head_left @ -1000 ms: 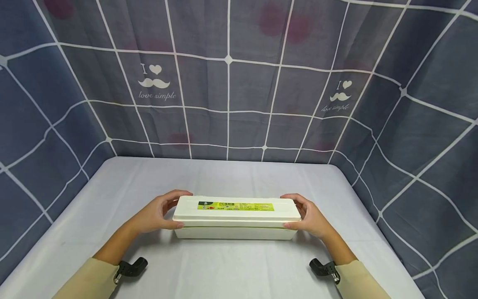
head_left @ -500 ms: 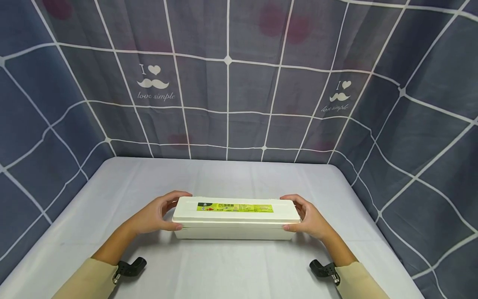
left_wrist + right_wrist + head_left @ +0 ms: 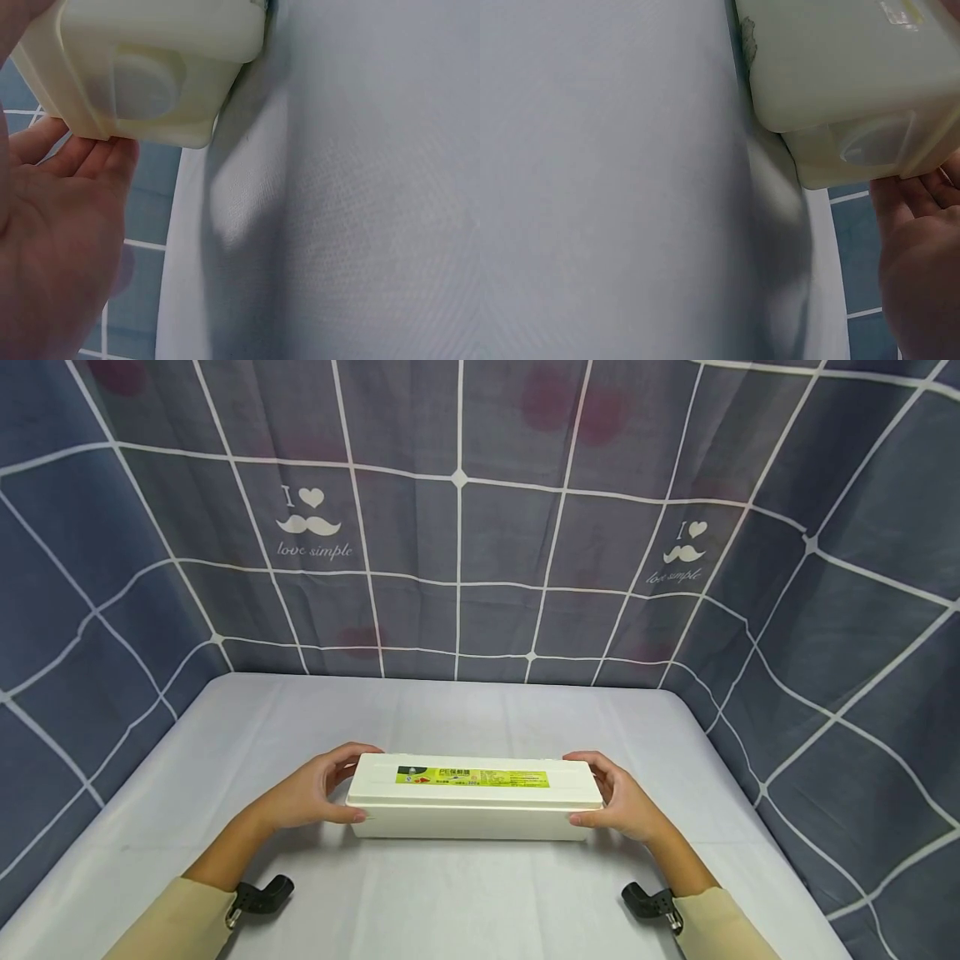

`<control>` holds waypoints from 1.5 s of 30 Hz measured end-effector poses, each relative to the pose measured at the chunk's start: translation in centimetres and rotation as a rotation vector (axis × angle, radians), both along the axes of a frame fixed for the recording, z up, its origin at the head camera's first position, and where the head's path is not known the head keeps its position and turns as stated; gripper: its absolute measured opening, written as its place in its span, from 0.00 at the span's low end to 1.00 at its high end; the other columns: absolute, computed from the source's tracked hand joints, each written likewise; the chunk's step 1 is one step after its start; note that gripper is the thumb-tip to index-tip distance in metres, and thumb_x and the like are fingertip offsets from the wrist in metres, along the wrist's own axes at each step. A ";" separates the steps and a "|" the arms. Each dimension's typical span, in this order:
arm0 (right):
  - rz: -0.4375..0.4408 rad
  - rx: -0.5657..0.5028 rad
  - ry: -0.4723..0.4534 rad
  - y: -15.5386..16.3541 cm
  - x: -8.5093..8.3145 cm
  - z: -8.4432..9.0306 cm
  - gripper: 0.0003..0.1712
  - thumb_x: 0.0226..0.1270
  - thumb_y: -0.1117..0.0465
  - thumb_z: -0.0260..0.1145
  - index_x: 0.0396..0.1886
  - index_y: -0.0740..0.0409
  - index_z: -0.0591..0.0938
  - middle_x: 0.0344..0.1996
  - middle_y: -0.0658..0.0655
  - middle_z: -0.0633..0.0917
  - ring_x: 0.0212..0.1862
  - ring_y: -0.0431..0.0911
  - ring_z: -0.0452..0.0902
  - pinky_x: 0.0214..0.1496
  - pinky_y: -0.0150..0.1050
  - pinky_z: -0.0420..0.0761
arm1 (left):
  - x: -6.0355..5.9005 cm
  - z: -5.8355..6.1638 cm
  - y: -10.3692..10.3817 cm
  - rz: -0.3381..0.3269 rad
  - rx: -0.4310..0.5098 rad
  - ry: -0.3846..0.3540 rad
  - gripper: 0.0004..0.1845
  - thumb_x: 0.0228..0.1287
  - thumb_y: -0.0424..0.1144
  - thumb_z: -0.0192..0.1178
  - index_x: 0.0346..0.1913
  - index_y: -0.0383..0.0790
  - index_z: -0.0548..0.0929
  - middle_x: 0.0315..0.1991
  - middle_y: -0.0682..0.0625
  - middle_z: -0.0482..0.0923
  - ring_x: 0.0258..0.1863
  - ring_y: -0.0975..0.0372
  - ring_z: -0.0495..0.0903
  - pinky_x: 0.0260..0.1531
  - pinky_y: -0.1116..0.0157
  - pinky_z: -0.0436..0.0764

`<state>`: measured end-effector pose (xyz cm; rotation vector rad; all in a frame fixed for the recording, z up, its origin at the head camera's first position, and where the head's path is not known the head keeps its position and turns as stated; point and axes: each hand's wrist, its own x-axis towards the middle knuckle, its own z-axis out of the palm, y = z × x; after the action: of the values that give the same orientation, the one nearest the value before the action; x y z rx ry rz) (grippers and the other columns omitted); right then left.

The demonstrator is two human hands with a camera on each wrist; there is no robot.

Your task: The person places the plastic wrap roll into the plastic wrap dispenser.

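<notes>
A long off-white cling film box lies crosswise on the white-covered table. Its lid bears a yellow-green label and sits flush on the base. My left hand grips the left end, thumb on the front face and fingers over the back edge. At the other end my right hand holds the box the same way. In the left wrist view, fingertips touch the edge of the box, whose end has a round mark. The right wrist view has the opposite end of the box, with fingers against its back edge.
White cloth covers the table. A dark blue-grey curtain with white grid lines encloses it at the back and both sides. Black wrist-worn camera mounts stick out inward from both beige sleeves.
The lid's front edge has come down, and the thin gap with a greenish line between lid and base has closed. Both hands stay at the box ends, thumbs almost unmoved.
</notes>
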<state>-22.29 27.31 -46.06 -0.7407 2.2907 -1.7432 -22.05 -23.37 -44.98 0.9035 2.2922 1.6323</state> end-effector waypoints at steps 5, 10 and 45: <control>0.013 -0.018 0.016 -0.1 0.0 0.0 0.50 0.48 0.72 0.81 0.71 0.68 0.67 0.60 0.62 0.77 0.53 0.39 0.80 0.51 0.31 0.84 | 0.1 0.1 0.0 0.005 -0.013 0.020 0.42 0.51 0.34 0.80 0.70 0.41 0.71 0.67 0.44 0.73 0.66 0.67 0.73 0.68 0.79 0.67; 0.022 -0.044 0.014 -0.1 0.0 -0.1 0.50 0.47 0.73 0.81 0.71 0.69 0.67 0.59 0.60 0.77 0.54 0.39 0.79 0.52 0.31 0.84 | 0.2 0.1 0.1 0.018 -0.020 0.029 0.42 0.51 0.34 0.80 0.69 0.43 0.72 0.66 0.45 0.74 0.66 0.67 0.73 0.68 0.79 0.67; 0.021 0.000 0.084 0.5 0.5 -1.0 0.60 0.41 0.72 0.86 0.75 0.62 0.63 0.66 0.64 0.73 0.61 0.45 0.79 0.58 0.31 0.82 | 1.0 -0.7 0.0 0.018 -0.022 -0.010 0.52 0.42 0.32 0.84 0.72 0.46 0.66 0.71 0.45 0.68 0.69 0.72 0.69 0.68 0.81 0.65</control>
<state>-21.84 27.79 -47.07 -0.8500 2.3275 -1.7341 -21.05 -23.42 -45.71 0.8697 2.3140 1.6114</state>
